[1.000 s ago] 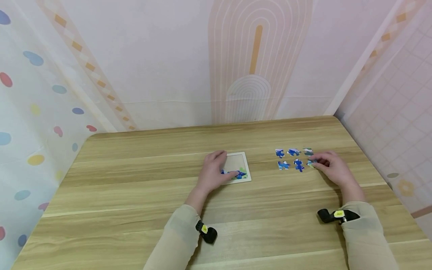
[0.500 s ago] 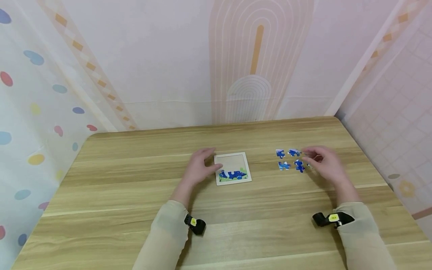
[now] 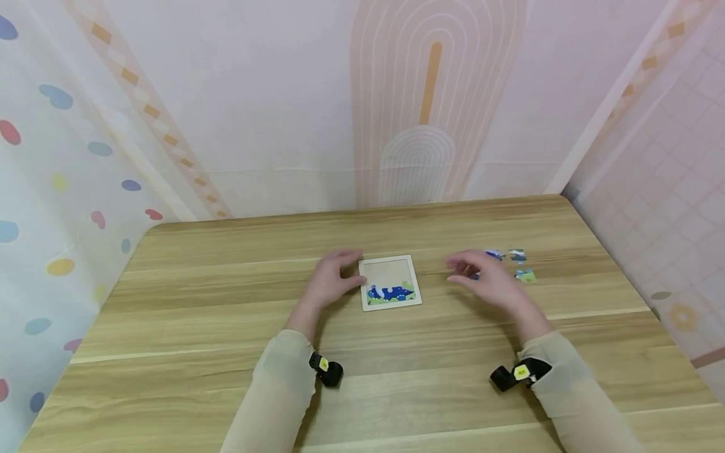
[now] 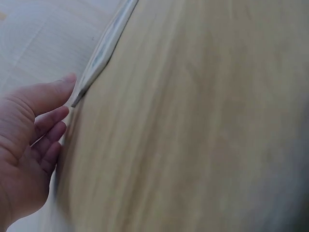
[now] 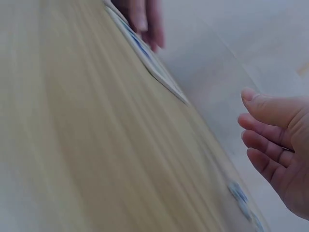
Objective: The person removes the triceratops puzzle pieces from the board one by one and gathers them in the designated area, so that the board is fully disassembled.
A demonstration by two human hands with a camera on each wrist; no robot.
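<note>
Fingers loosely apart and holding nothing, the right hand (image 3: 489,281) hangs just above the wooden table (image 3: 226,327), between the puzzle tray (image 3: 391,282) and the loose puzzle pieces (image 3: 518,264) at the far right. The left hand (image 3: 331,277) rests at the tray's left edge, its fingertips (image 3: 351,255) touching the frame and lightly curved, not clamped round it. Only the head view takes in the whole scene: the square tray near the middle of the table, both beige sleeves (image 3: 272,396), and a small black wrist camera (image 3: 327,371) on each arm. The left wrist view, blurred, shows what the head view cannot: the tray's thin pale rim (image 4: 101,53) seen edge-on, with the thumb (image 4: 46,94) against it and the other fingers relaxed below. The right wrist view, also blurred, shows the right hand's fingers (image 5: 270,140) spread and bare, the tray's edge (image 5: 149,63) running away towards the left hand's fingertips (image 5: 142,21). The tray is a flat, pale board with a raised white border; its far part is bare light wood, while its near row is filled with joined pieces forming a blue figure on green. Three loose pieces show beyond the right hand, small, flat and knobbed, in blue, white and green. The tabletop is light, straight-grained plank with a matt finish.
</note>
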